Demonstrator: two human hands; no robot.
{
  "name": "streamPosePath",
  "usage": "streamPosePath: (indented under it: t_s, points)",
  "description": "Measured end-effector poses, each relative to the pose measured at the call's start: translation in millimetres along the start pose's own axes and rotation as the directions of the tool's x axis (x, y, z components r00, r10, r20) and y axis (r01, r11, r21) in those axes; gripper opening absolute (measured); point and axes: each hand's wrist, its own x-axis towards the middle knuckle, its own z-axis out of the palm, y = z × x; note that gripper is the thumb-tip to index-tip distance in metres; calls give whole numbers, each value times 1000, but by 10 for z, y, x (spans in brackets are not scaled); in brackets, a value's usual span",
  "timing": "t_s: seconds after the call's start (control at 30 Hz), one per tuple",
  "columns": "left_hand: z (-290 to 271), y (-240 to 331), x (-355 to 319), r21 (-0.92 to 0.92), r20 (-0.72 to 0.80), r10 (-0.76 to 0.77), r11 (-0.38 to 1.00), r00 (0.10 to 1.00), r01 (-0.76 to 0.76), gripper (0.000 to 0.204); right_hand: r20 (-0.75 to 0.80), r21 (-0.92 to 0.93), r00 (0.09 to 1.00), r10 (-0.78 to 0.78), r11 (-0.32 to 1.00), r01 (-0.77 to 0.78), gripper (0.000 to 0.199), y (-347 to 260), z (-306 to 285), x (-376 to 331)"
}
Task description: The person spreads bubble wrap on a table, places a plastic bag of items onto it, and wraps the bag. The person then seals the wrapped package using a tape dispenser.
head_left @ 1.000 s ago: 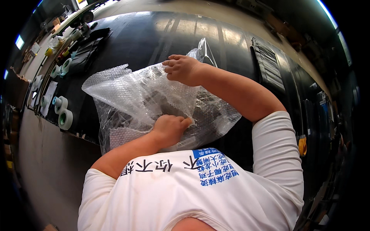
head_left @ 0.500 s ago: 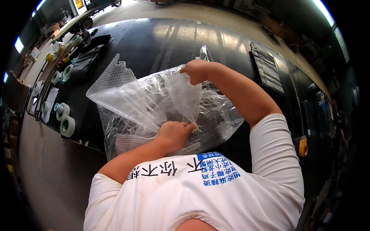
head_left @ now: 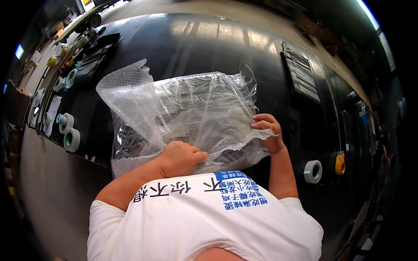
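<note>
A crumpled sheet of bubble wrap (head_left: pixel 187 102) is spread over a wide bundle in clear plastic film in front of me. Something dark shows through the layers, but I cannot make out its kind. My left hand (head_left: pixel 180 157) lies closed on the near middle of the wrap, fingers pressed together on it. At the right side, my right hand (head_left: pixel 269 132) pinches a ragged edge of the bubble wrap, thumb beneath and fingers curled. One loose flap of the wrap stands up at the far left corner.
Everything lies on a large black table (head_left: pixel 174 48). Tape rolls (head_left: pixel 72 140) line its left edge, near a black folded stack (head_left: pixel 96 56). On the right are a black ribbed bundle (head_left: pixel 300 74), a white tape roll (head_left: pixel 312 171) and a yellow roll (head_left: pixel 340 163).
My right hand has come from the far edge of the wrap back to its near right side, drawing the sheet over the bundle. The left hand has shifted slightly left.
</note>
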Motion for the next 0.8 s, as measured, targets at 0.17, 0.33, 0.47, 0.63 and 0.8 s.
streamPosePath:
  t_s: [0.17,0.33,0.47,0.63,0.8]
  points:
    - [61,-10,-7,44,39,-21,999,999,20,31,62,-555,961,-270,791,258,39,-765,-36,-69]
    - [82,-17,-19,66,1,-38,997,999,38,29,184,-561,961,-209,780,277,66,-1173,469,-278]
    - [105,-67,17,69,-99,-32,997,995,39,25,111,-656,993,-33,749,98,78,-644,639,-345]
    - [24,121,258,190,3,-397,901,918,389,51,61,-642,997,-38,764,68,63,-596,705,-305]
    - [70,275,589,503,-388,15,841,922,198,46,64,-650,997,-35,757,69,56,-589,700,-338]
